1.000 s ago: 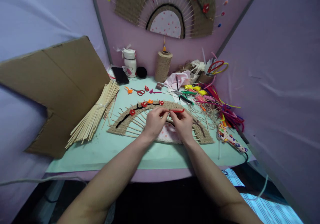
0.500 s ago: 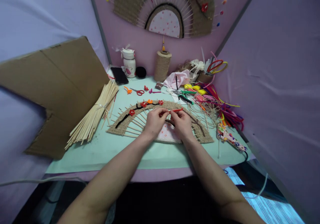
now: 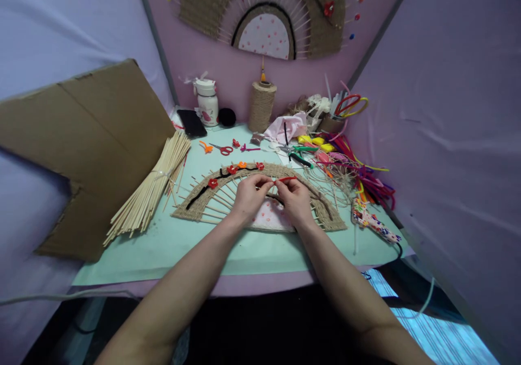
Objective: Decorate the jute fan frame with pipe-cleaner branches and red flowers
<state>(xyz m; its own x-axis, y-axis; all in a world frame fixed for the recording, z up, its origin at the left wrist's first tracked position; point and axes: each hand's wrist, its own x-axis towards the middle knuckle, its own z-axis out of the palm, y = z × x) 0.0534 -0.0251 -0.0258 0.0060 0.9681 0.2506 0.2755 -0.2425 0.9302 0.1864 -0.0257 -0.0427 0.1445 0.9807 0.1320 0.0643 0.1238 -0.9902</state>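
Observation:
My left hand [image 3: 253, 195] and my right hand [image 3: 293, 195] meet fingertip to fingertip, both pinched. Between them is a thin red pipe cleaner [image 3: 288, 178], one end of it sticking out over my right fingers. My fingertips hide the rest of it. Beneath my hands lies a woven twine fan [image 3: 193, 208] with thin stick ribs and a white, pink-dotted half circle [image 3: 272, 216]. Along the fan's left side run black strips with a few red flowers [image 3: 213, 183] and an orange flower [image 3: 242, 165].
Small red scissors [image 3: 225, 150], green-handled pliers [image 3: 301, 156] and a twine spool [image 3: 261, 107] stand or lie behind the fan. To the right are pipe cleaners [image 3: 376, 191] and a flowered glue gun [image 3: 374, 221]. Left are a stick bundle [image 3: 148, 188] and cardboard [image 3: 101, 131].
The whole view has shifted slightly, so everything sits a little further left. My hands stay pinched together on the red pipe cleaner, with only a small finger movement.

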